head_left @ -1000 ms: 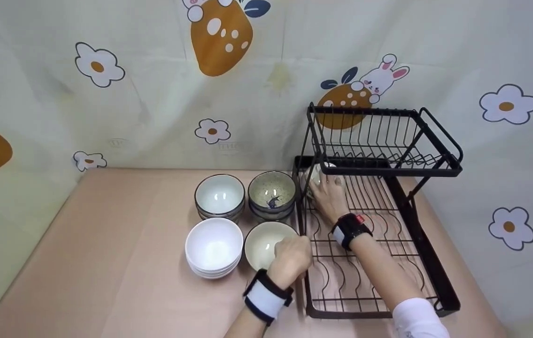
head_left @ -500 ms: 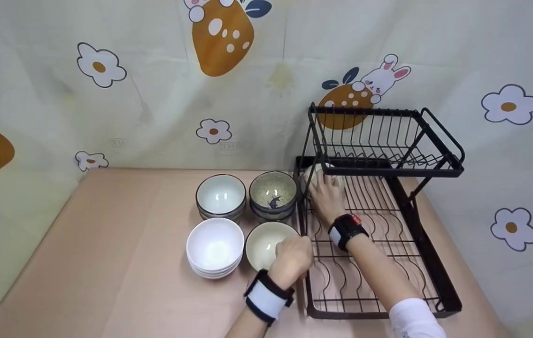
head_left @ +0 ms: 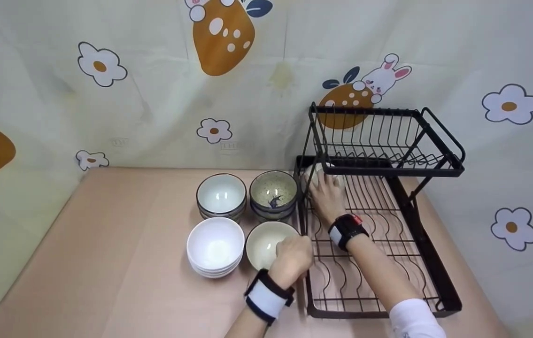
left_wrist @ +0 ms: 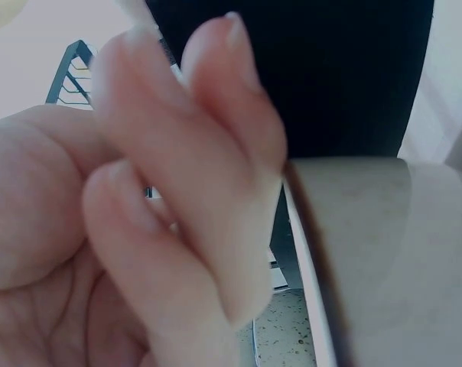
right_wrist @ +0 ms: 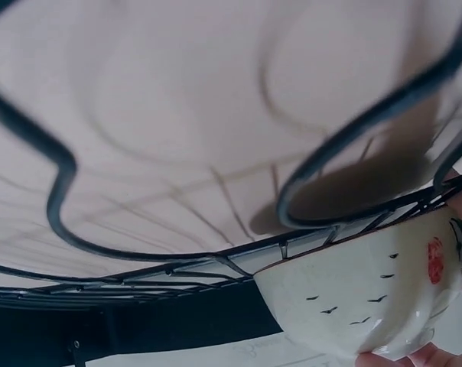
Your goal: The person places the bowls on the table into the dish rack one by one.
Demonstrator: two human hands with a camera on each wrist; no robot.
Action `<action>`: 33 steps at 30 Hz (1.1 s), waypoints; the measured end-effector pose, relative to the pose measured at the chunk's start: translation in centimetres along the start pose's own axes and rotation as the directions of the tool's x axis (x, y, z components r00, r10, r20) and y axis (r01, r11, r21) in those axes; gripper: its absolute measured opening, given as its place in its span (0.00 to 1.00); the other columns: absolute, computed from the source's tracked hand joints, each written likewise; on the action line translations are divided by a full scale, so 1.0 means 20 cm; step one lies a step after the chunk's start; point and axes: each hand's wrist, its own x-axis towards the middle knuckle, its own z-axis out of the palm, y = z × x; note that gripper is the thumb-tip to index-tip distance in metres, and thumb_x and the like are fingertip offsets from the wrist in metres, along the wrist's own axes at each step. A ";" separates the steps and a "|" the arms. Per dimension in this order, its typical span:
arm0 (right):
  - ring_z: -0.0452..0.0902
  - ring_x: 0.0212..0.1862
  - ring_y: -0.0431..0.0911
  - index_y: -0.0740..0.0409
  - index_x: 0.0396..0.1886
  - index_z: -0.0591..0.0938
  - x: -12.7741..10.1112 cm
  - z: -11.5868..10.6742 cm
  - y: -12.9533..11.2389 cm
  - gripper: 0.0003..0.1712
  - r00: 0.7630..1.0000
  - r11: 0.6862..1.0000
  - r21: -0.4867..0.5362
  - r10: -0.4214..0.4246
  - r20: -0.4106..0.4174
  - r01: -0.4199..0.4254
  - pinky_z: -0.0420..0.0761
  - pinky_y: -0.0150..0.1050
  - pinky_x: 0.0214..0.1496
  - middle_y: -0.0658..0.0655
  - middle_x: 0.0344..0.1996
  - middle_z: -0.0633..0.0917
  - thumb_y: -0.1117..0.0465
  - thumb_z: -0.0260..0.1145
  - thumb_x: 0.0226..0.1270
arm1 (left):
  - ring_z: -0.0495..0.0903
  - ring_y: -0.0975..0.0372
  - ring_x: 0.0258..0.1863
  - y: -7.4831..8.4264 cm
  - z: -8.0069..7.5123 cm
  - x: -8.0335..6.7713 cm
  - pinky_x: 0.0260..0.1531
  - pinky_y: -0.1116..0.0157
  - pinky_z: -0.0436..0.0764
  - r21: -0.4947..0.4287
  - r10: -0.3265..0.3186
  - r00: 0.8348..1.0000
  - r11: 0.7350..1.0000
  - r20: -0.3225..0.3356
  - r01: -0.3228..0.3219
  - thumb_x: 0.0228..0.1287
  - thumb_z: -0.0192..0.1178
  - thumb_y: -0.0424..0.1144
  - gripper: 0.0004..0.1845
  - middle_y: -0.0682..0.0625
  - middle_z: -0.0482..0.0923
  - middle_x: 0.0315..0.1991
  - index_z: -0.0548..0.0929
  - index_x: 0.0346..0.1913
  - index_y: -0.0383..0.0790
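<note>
Four bowls or bowl stacks (head_left: 219, 195) are seen on the table (head_left: 106, 263), a fifth bowl (right_wrist: 369, 294) in one rack (head_left: 388, 225); two hands (head_left: 327, 195) are counted.

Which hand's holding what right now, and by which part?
Right hand holds a cream bowl by its base, set in the rack at its far-left corner. Left hand grips the near cream bowl's rim.

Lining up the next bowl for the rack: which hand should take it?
Probably the left hand: it already grips the cream bowl's rim beside the rack. The right hand holds another bowl inside.
</note>
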 end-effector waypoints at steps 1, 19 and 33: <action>0.73 0.47 0.56 0.47 0.56 0.76 0.00 0.00 0.00 0.27 1.000 1.000 0.004 0.002 0.016 -0.002 0.75 0.48 0.41 0.63 0.47 0.79 0.54 0.68 0.53 | 0.82 0.53 0.31 0.00 0.00 0.00 0.29 0.56 0.82 0.002 0.000 1.000 1.000 -0.002 0.000 0.49 0.62 0.29 0.04 0.45 0.85 0.33 0.84 0.29 0.39; 0.74 0.52 0.59 0.49 0.55 0.78 -0.03 -0.03 0.08 0.34 0.999 0.982 0.187 -0.033 0.037 0.025 0.82 0.47 0.31 0.66 0.53 0.75 0.55 0.76 0.43 | 0.82 0.54 0.30 0.00 0.01 0.00 0.28 0.57 0.82 0.010 0.011 0.999 1.000 -0.030 -0.011 0.54 0.61 0.32 0.03 0.45 0.85 0.32 0.85 0.29 0.39; 0.78 0.33 0.56 0.58 0.46 0.80 -0.03 -0.36 0.12 0.14 0.971 0.910 0.379 0.083 0.224 -0.165 0.78 0.46 0.20 0.64 0.48 0.76 0.62 0.63 0.60 | 0.83 0.54 0.28 0.00 0.00 -0.01 0.24 0.57 0.82 0.035 0.016 0.999 0.999 -0.044 -0.014 0.55 0.60 0.31 0.04 0.46 0.85 0.29 0.85 0.27 0.39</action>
